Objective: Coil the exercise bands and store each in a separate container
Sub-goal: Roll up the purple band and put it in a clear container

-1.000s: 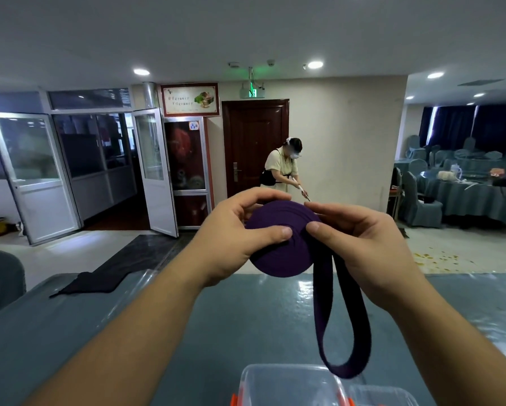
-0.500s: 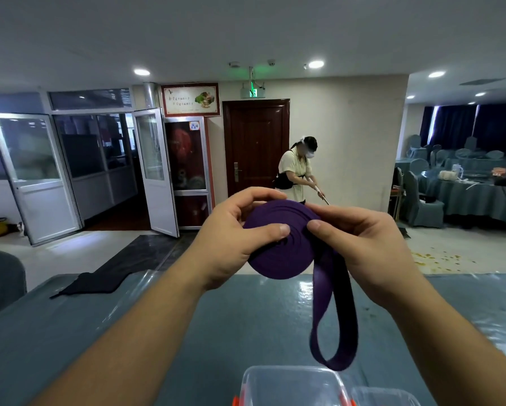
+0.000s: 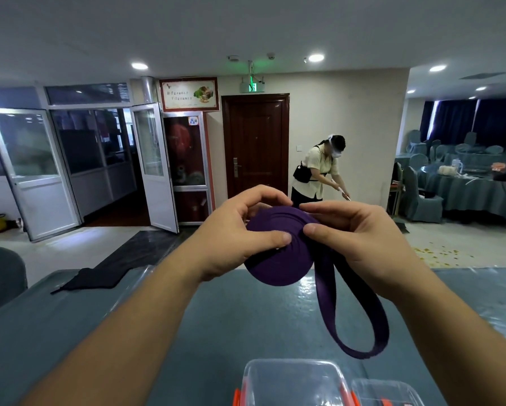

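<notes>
Head view, both hands raised above the surface (image 3: 246, 323), which has a grey-blue glossy cover.

Left hand (image 3: 234, 232): curled round the purple exercise band (image 3: 278, 259), thumb laid across the near face of the coil, fingers wrapped over its far edge. Grasping the coil.

Right hand (image 3: 360, 238): thumb tip pressed on the coil face just beside the left thumb tip, index finger over the top rim. Pinching the band where the free length leaves the coil.

Band: mostly wound into a flat round coil held between the two hands, face toward the camera, concentric turns visible. The unwound part hangs as a loop (image 3: 360, 332) below the right hand, its lowest bend above the surface; whether it touches the surface I cannot tell.

Below the hands, at the near edge: a clear plastic container (image 3: 293, 382) with orange clips, and the corner of a second clear container (image 3: 389, 394) just to its right.

Left of the left forearm, well apart: a dark cloth (image 3: 99, 276) lying at the far edge of the surface.

Beyond the hands: a person (image 3: 316, 171) bent forward near a dark wooden door (image 3: 256, 142).
</notes>
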